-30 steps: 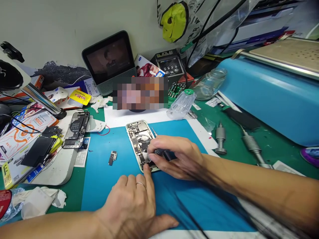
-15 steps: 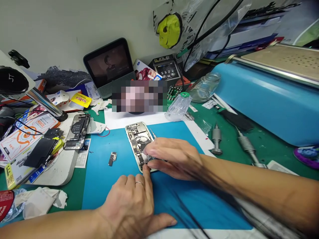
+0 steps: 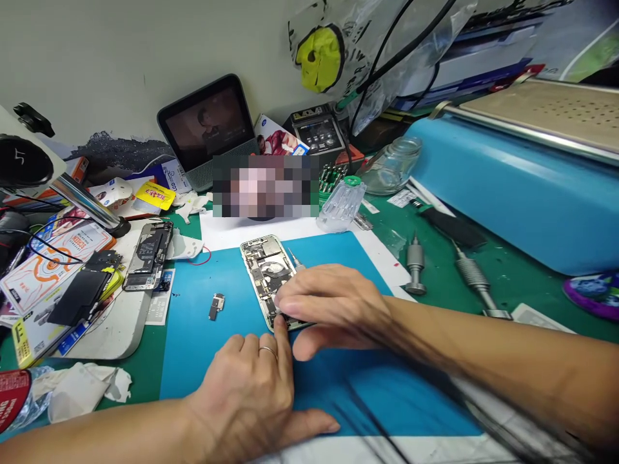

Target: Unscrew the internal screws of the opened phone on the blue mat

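An opened phone (image 3: pixel 264 267) with its inner parts bare lies on a blue mat (image 3: pixel 203 348). My left hand (image 3: pixel 256 393) rests flat on the mat, a ring on one finger, and its index fingertip touches the phone's near end. My right hand (image 3: pixel 333 303) covers the phone's lower half, its fingers pressed together with the tips down on the parts. Whatever it holds is hidden under the fingers. A metal tip, perhaps tweezers (image 3: pixel 294 259), pokes out beside the phone. A small loose part (image 3: pixel 216 305) lies on the mat to the left.
A second opened phone (image 3: pixel 147 254) lies on a white tray (image 3: pixel 116 328) at the left among boxes and packets. A small screen (image 3: pixel 206 129), a glass jar (image 3: pixel 391 166) and a clear bit case (image 3: pixel 341 205) stand behind. Metal tools (image 3: pixel 414 264) lie beside a blue machine (image 3: pixel 507 187).
The black tool seen in my right hand a second ago is now hidden, and the fingers have flattened and lowered over the phone. My left hand has barely moved.
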Tool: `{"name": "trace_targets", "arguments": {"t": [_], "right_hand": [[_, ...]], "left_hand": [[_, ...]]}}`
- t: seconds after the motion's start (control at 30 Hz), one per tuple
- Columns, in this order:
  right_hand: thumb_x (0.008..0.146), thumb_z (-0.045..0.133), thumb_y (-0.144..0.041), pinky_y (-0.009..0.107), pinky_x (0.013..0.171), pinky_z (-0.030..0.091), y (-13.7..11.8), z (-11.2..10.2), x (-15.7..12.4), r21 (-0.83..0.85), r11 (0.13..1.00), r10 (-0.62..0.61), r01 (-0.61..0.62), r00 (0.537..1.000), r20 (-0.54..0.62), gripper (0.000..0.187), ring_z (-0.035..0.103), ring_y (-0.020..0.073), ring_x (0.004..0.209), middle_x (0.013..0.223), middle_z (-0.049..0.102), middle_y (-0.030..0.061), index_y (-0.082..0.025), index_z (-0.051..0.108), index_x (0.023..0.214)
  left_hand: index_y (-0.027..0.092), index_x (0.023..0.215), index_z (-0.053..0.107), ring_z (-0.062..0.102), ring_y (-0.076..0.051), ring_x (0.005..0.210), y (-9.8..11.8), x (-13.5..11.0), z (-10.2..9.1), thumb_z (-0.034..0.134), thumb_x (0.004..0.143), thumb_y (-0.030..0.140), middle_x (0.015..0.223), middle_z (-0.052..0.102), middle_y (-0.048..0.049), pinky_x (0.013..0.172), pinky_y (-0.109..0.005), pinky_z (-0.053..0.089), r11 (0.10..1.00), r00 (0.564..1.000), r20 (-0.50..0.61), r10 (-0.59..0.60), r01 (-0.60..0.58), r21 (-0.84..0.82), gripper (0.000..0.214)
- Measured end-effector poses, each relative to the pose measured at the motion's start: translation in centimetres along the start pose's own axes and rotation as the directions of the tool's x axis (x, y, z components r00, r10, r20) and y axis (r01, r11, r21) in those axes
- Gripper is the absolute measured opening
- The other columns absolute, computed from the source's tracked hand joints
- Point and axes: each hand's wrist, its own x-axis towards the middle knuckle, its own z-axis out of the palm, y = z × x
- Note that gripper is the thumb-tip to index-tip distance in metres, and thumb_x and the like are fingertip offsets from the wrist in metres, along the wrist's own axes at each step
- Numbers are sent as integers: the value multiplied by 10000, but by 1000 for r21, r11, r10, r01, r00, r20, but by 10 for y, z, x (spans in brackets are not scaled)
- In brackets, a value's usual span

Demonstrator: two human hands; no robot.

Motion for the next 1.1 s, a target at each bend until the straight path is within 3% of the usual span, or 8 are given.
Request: {"name": "trace_targets", "arguments": {"t": [0.13, 0.3, 0.57, 0.83, 1.0, 1.1], "right_hand": [[942, 544, -182, 213, 650, 588, -4, -1, 2, -33, 997, 75, -76, 997, -14, 140, 696, 110, 763, 836, 729, 59, -143, 548, 1077], [906, 531, -75, 200, 695, 605, -8, -3, 2, -43, 984, 175, -175, 985, -11, 199, 706, 100, 783, 821, 725, 25, -179, 547, 1075], [923, 478, -96, 221, 656, 585, -7, -3, 1, -52, 995, 88, -89, 996, -24, 192, 696, 111, 775, 810, 732, 46, -137, 536, 1101], [866, 479, -26, 252, 748, 622, -5, 1, 0, -28, 993, 111, -113, 991, -70, 414, 712, 124, 833, 902, 735, 61, -158, 488, 1258], [882, 598, -142, 244, 760, 628, -1, 3, -2, -31, 998, 61, -63, 997, -56, 419, 711, 132, 865, 905, 730, 61, -153, 465, 1279], [882, 563, -89, 242, 785, 628, -2, 3, -1, -44, 996, 69, -72, 996, -58, 393, 712, 128, 888, 941, 731, 78, -148, 477, 1260]], "left_hand": [[43, 958, 695, 575, -198, 521, -1, 2, 1, 477, 750, 828, 644, 628, -77, 493, -321, 443, 1000, 1000, 25, 0, 0, 2, 841], [0, 1085, 661, 610, -208, 548, -3, 1, 2, 446, 780, 814, 709, 670, -105, 507, -328, 473, 1000, 1000, 24, 15, -14, -11, 896], [42, 940, 690, 605, -208, 532, -5, 4, 0, 489, 746, 822, 656, 652, -82, 496, -327, 475, 999, 1000, 14, 21, -21, -28, 829], [3, 992, 675, 592, -201, 500, -8, 4, 6, 336, 898, 719, 632, 641, -88, 464, -325, 428, 998, 996, -64, 57, -58, -15, 798], [20, 944, 674, 573, -199, 473, -8, 4, 8, 305, 921, 691, 605, 620, -73, 446, -331, 411, 998, 996, -75, 48, -50, -34, 766], [22, 940, 670, 579, -202, 481, -8, 5, 7, 301, 922, 689, 608, 624, -78, 448, -332, 410, 998, 996, -75, 55, -58, -31, 763]]}}
